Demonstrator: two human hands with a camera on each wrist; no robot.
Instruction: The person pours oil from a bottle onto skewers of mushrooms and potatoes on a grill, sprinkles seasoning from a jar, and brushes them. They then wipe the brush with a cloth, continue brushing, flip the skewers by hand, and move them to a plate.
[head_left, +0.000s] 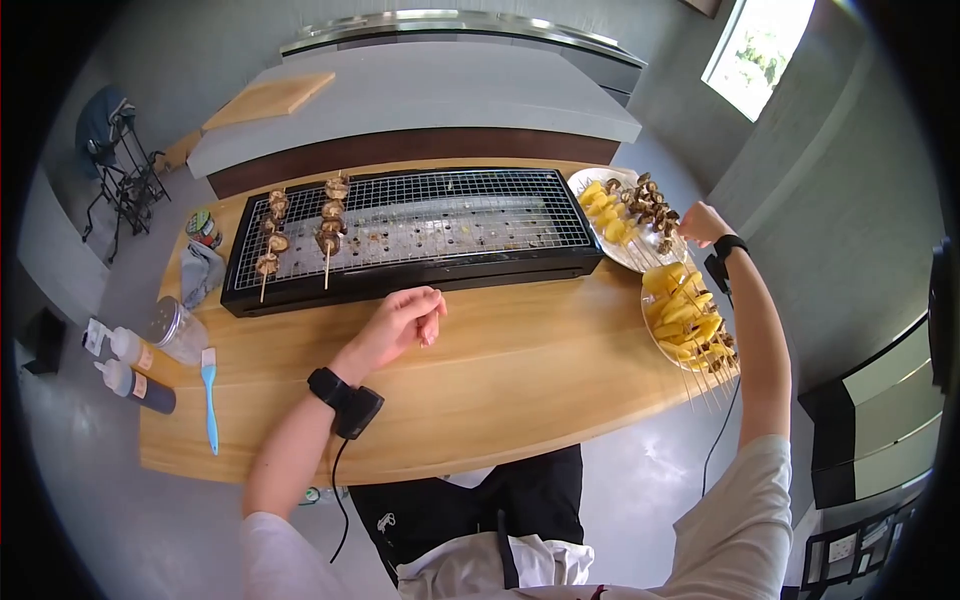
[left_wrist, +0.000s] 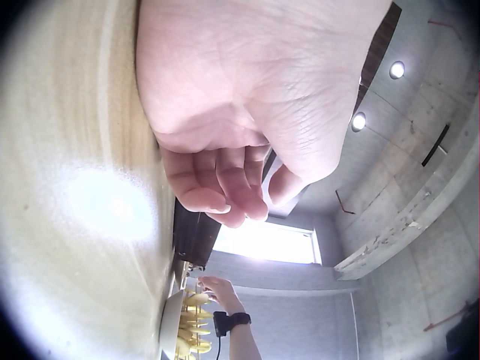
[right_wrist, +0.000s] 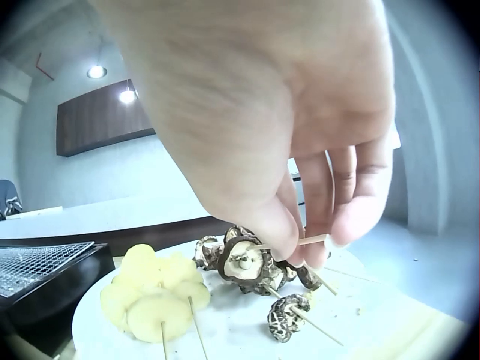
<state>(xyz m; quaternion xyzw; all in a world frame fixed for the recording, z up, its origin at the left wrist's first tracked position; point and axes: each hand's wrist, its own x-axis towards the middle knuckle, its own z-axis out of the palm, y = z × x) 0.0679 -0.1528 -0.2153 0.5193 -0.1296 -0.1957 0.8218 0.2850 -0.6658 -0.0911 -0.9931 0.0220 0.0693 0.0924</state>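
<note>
Over the far right of the table, my right hand [head_left: 704, 224] pinches the bare end of a wooden stick [right_wrist: 313, 240] between thumb and fingertips. That stick runs into a shiitake mushroom skewer [right_wrist: 244, 261], low over the white plate [right_wrist: 232, 330]. More mushroom skewers [head_left: 652, 212] lie on this plate, beside skewers of yellow potato slices [right_wrist: 159, 318]. My left hand [head_left: 405, 318] hangs loosely curled with nothing in it, near the front edge of the black grill [head_left: 430, 262]. In the left wrist view its fingers [left_wrist: 244, 187] bend in beside the table top.
Two mushroom skewers [head_left: 332, 222] lie on the grill's left half. A second plate of potato skewers [head_left: 685, 312] stands at the table's right edge, sticks overhanging. At left are a blue brush [head_left: 210, 400], a glass jar [head_left: 178, 332] and two squeeze bottles [head_left: 138, 385].
</note>
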